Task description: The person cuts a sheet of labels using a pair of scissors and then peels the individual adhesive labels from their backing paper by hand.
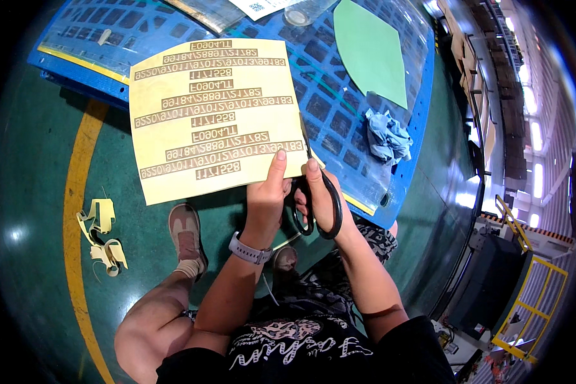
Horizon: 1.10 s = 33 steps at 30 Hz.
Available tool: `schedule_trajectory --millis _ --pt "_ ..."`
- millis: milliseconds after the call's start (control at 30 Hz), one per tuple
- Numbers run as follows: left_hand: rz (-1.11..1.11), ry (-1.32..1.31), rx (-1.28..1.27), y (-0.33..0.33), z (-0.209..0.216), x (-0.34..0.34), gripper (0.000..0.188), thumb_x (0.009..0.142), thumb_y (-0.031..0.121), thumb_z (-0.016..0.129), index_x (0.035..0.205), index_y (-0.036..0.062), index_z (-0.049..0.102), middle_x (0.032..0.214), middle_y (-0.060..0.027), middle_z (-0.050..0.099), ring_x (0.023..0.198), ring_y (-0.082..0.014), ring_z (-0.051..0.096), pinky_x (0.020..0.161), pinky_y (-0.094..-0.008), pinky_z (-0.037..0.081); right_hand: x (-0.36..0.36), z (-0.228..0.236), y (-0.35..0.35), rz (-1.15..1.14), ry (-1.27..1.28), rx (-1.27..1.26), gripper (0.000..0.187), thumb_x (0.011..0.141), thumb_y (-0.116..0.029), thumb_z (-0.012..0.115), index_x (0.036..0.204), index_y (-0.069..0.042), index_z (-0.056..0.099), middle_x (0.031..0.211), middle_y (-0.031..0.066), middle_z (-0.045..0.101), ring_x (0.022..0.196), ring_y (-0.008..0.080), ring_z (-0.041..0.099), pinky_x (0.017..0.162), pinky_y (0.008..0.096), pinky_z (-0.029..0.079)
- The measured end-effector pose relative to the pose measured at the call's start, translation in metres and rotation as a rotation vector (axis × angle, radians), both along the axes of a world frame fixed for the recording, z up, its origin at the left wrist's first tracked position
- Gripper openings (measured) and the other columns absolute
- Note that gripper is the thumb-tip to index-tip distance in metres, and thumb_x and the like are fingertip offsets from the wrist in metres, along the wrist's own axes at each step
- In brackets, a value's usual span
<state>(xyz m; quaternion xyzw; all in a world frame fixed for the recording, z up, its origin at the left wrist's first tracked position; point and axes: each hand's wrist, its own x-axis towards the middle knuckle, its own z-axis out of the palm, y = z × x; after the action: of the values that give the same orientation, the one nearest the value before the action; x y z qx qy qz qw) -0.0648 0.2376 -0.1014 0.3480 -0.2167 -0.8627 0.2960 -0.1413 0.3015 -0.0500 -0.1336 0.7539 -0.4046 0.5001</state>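
A pale yellow sheet (217, 73) with rows of dark printed labels is held up over the near edge of the blue pallet table. My left hand (270, 192) grips its lower right edge, thumb lying on top. In my right hand (329, 198) is a pair of black-handled scissors (334, 221), fingers wrapped round the loops. The scissor blades point away from me along the sheet's right edge. A narrow strip of the sheet shows to the right of the blades. My two hands are close together.
The blue pallet table (77, 61) has a clear cover. On it lie a green sheet (371, 48), a crumpled blue cloth (388, 136) and a clear round item (297, 16). Yellow paper scraps (102, 217) lie on the green floor at left. Machinery (489, 301) stands at right.
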Motion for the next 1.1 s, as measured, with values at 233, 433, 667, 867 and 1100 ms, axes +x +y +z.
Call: schedule_trajectory --millis 233,433,667,867,1100 --pt "-0.059 0.035 0.045 -0.004 0.014 0.006 0.02 0.095 0.022 0.05 0.095 0.003 0.056 0.059 0.0047 0.042 0.047 -0.0033 0.033 0.042 -0.0197 0.024 -0.003 0.003 -0.002 0.048 0.065 -0.043 0.063 0.093 -0.06 0.029 0.084 -0.001 0.049 0.057 0.0004 0.044 0.045 0.01 0.043 0.042 0.0254 0.04" --pt "-0.094 0.03 0.037 -0.005 0.016 0.008 0.019 0.094 0.021 0.051 0.095 0.0028 0.056 0.061 0.0041 0.044 0.048 -0.0032 0.034 0.042 -0.0193 0.025 -0.007 -0.003 -0.011 -0.003 0.014 -0.066 0.062 0.093 -0.059 0.031 0.093 0.001 0.05 0.058 -0.0008 0.043 0.046 0.0092 0.042 0.042 0.0248 0.039" --pt "-0.001 0.027 0.023 -0.001 0.002 0.004 0.017 0.093 0.019 0.052 0.096 0.002 0.056 0.068 0.0031 0.049 0.05 -0.0033 0.036 0.043 -0.019 0.026 -0.008 0.0 -0.009 0.027 0.033 -0.002 0.062 0.093 -0.058 0.031 0.097 0.001 0.05 0.058 -0.0001 0.044 0.045 0.0095 0.042 0.04 0.0236 0.038" --pt "-0.06 0.037 0.043 -0.004 0.017 0.006 0.018 0.094 0.019 0.051 0.097 0.0018 0.056 0.064 0.0032 0.047 0.049 -0.003 0.033 0.043 -0.0198 0.023 -0.017 0.001 -0.02 0.065 0.019 -0.055 0.068 0.094 -0.059 0.025 0.103 0.004 0.05 0.061 0.0036 0.047 0.045 0.0113 0.045 0.042 0.0244 0.041" --pt "0.006 -0.015 0.072 -0.003 0.007 0.004 0.017 0.093 0.018 0.051 0.094 0.0022 0.057 0.062 0.0043 0.043 0.048 -0.0033 0.031 0.044 -0.0205 0.022 -0.019 -0.001 -0.021 0.066 -0.009 -0.028 0.064 0.095 -0.057 0.028 0.101 0.003 0.05 0.058 0.0015 0.045 0.045 0.01 0.044 0.04 0.0253 0.04"
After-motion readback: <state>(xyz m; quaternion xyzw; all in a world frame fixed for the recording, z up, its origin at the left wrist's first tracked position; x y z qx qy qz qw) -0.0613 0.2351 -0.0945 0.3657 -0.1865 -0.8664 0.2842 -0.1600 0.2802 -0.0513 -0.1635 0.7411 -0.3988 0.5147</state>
